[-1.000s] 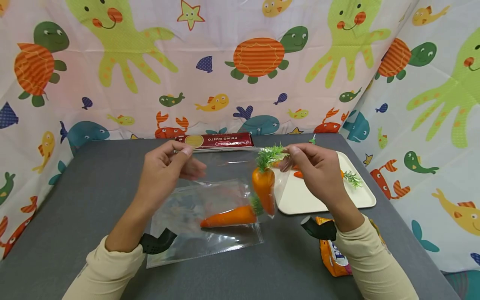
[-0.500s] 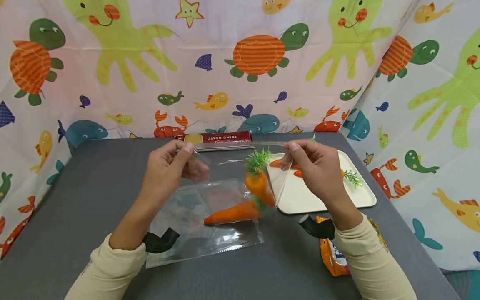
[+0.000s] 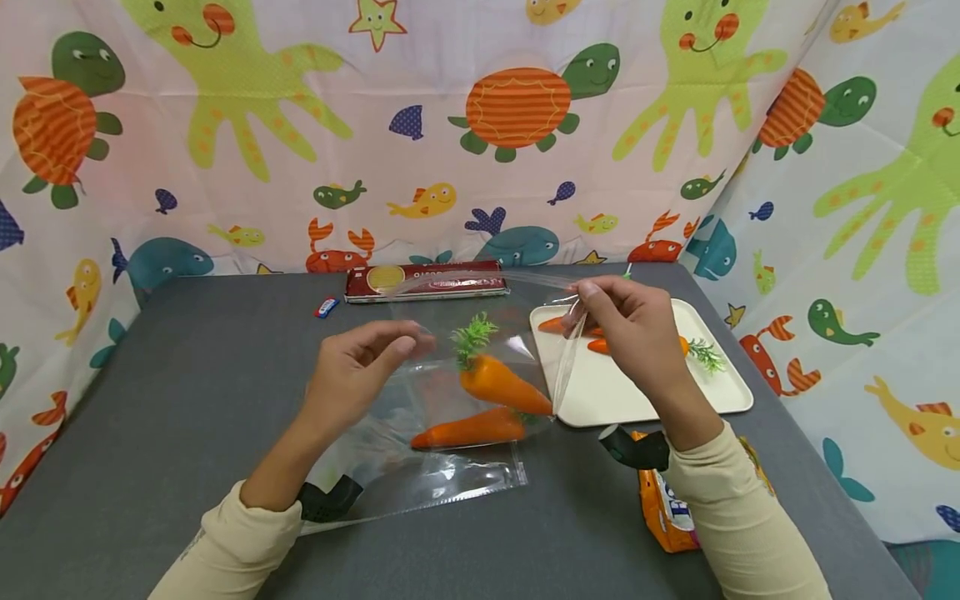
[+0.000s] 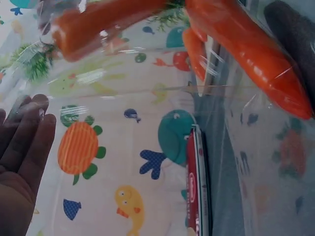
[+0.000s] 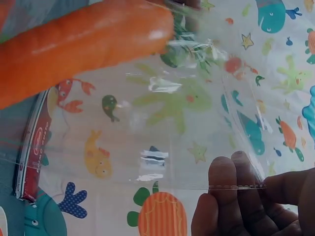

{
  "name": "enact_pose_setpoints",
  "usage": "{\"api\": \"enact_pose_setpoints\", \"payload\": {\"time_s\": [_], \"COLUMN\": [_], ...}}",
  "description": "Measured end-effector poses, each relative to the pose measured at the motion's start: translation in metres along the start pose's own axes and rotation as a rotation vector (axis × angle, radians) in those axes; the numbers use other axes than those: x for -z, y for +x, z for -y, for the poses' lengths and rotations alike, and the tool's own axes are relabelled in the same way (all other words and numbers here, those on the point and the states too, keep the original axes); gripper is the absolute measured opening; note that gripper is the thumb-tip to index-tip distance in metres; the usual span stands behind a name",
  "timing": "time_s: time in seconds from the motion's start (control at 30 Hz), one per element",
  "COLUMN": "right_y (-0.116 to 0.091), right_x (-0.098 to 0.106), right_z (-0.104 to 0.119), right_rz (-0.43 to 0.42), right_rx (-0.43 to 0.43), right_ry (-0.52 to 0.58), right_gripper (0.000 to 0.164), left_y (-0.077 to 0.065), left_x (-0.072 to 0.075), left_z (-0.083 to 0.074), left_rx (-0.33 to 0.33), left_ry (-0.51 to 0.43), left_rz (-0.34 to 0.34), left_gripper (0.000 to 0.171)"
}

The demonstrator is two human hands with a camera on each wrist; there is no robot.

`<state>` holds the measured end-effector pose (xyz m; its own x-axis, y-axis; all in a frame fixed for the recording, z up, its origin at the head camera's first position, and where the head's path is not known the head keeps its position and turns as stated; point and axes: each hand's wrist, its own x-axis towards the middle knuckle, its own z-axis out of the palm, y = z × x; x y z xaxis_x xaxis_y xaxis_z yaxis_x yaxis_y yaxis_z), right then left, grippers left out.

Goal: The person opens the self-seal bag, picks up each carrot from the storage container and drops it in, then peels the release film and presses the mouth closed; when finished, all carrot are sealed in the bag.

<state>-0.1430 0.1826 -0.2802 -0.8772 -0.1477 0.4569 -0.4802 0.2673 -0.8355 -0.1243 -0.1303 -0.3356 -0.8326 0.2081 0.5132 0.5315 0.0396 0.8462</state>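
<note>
My right hand (image 3: 630, 333) pinches the edge of a clear plastic bag (image 3: 517, 346), held up above the table. In the bag sits an orange carrot (image 3: 498, 385) with a green leafy top, tilted with its tip to the lower right. Just below it, a second carrot (image 3: 465, 428) overlaps a clear bag (image 3: 450, 479) lying flat on the table. My left hand (image 3: 360, 367) is beside the raised bag's left side; in the left wrist view its fingers (image 4: 34, 142) are straight, close to the film.
A cream tray (image 3: 712, 383) with several carrots stands at the right. A dark red package (image 3: 427, 282) lies at the back, with a small blue and red item (image 3: 327, 307) beside it. An orange packet (image 3: 667, 517) lies under the right forearm. A patterned curtain (image 3: 420, 100) bounds the table.
My left hand has let go of the bag's upper edge and moved down and to the right. The upper carrot has swung left and tilted; my right hand keeps its pinch.
</note>
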Motion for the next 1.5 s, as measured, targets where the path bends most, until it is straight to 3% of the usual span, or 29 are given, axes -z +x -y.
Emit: {"api": "enact_pose_setpoints", "payload": {"time_s": [0.23,0.43,0.7,0.87,1.13,1.33,1.5], "right_y": [0.000,0.000,0.004,0.006,0.008,0.007,0.009], "right_x": [0.006,0.003,0.003,0.004,0.003,0.001,-0.003], "right_z": [0.003,-0.001,-0.004,-0.004,-0.001,0.000,0.000], "right_rz": [-0.014,0.066,0.066,0.046,0.040,0.041,0.014], "right_rx": [0.028,-0.022,-0.051,-0.067,-0.046,-0.043,-0.025], "right_ry": [0.011,0.029,0.020,0.005,-0.022,-0.094,-0.097], "right_gripper": [0.024,0.026,0.025,0.025,0.024,0.025,0.022], "left_y": [0.004,0.004,0.006,0.010,0.012,0.012,0.011], "left_x": [0.000,0.003,0.002,-0.001,-0.005,-0.006,-0.006], "left_z": [-0.012,-0.011,-0.007,-0.006,-0.013,-0.018,-0.016], "left_rx": [-0.069,0.019,0.053,0.009,-0.123,-0.068,-0.055], "left_ry": [0.026,0.077,0.051,0.023,0.027,0.056,0.004], "left_rz": [-0.081,-0.098,-0.131,-0.143,-0.270,-0.272,-0.298], "left_gripper": [0.014,0.018,0.023,0.019,0.018,0.020,0.021]}}
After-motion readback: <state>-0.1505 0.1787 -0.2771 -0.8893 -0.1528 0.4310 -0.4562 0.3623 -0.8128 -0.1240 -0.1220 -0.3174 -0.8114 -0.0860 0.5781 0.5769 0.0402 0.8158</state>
